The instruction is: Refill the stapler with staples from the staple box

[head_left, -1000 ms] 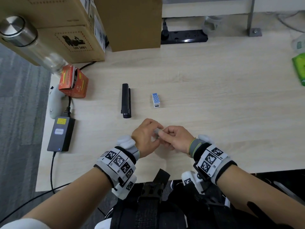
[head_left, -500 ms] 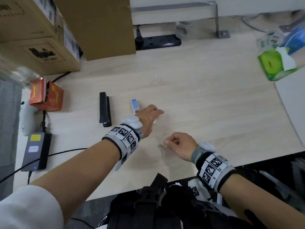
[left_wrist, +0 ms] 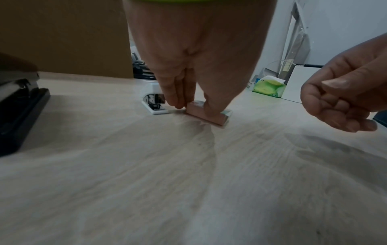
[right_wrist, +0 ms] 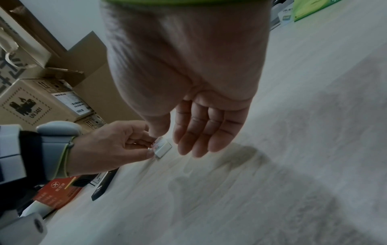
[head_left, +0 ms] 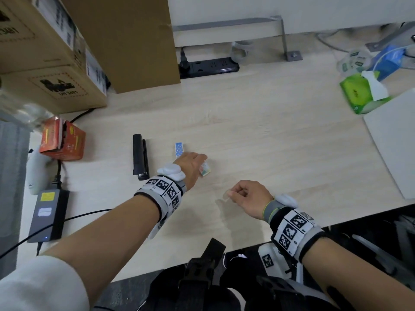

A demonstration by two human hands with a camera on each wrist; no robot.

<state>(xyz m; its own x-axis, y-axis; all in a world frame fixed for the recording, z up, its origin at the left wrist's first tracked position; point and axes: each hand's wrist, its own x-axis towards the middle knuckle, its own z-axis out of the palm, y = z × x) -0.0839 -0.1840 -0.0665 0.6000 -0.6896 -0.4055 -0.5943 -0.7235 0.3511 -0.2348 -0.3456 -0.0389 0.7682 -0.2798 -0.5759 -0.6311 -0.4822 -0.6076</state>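
On the pale bench point(head_left: 258, 135), the left hand point(head_left: 189, 163) pinches the staple box point(head_left: 205, 171) down while the right hand point(head_left: 249, 196) pinches something unclear; a jolt could spill staples.

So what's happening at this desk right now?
A person is partway through refilling a stapler. Their left hand pinches a small pink-and-green staple box against the pale wooden desk, just beside a little white-and-blue mini stapler. Their right hand hovers nearby, thumb and forefinger pinched together; whether it holds staples is too blurred to tell. A larger black stapler lies untouched to the left.
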